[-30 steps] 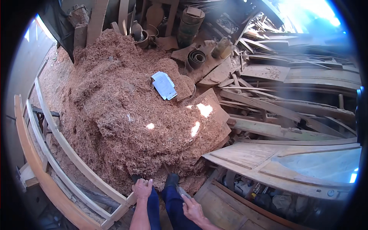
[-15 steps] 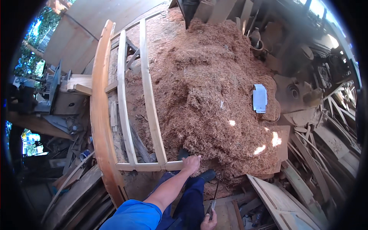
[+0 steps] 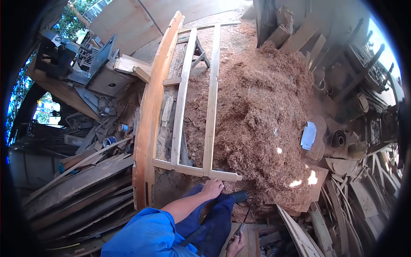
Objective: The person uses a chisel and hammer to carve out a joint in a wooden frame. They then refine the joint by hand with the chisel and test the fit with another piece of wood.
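My left hand is curled just below the near crossbar of a pale wooden frame, close to its right end; what its fingers hold, if anything, is hidden. My right hand grips the handle of a long, thin, dark-bladed tool, probably a saw, low at my right side. The frame has two long slats and lies beside a long orange-brown timber. Under and right of it spreads a heap of wood shavings, reaching down to my boot.
Stacked boards fill the lower left, below a cluttered bench. A trestle stands under the frame's far end, before a leaning sheet. A blue-white flattened box lies on the shavings. Planks and a loose panel crowd the right.
My view has swung left, bringing the wooden frame toward the middle. My left hand has stayed by the crossbar's end, now slightly below it; my right still holds the long tool low.
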Motion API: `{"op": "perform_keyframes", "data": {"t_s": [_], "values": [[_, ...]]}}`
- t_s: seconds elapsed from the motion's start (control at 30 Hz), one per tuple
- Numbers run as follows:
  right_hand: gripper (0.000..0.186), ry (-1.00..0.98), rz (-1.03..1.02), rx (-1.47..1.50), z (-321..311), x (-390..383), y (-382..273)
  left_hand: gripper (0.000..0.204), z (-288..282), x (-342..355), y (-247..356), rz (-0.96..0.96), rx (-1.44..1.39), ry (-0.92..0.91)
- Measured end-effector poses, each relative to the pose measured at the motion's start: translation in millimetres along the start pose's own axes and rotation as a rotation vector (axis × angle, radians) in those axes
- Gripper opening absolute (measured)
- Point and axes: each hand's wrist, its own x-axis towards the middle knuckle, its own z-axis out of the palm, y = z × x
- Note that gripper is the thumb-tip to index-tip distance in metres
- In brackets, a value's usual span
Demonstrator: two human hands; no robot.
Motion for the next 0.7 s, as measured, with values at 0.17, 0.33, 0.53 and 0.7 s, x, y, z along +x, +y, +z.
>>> {"op": "perform_keyframes", "data": {"t_s": [0.17,0.33,0.53,0.7], "values": [[0.04,0.025,-0.067,0.077,-2.2,2.6,17.2,0.034,-39.2,-105.2,-43.5,-0.123,0.187,-0.626],[0.036,0.043,-0.287,-0.206,3.5,6.6,16.9,0.037,-83.4,-163.9,-76.1,-0.102,0.086,-0.694],[0.036,0.063,-0.5,-0.605,60.6,7.0,-41.0,0.038,-129.1,-213.8,-162.4,-0.218,-0.084,-0.454],[0.042,0.022,-0.638,-0.663,163.8,-61.3,-59.6,0.031,-164.3,-303.2,-295.7,-0.391,-0.265,0.022]]}}
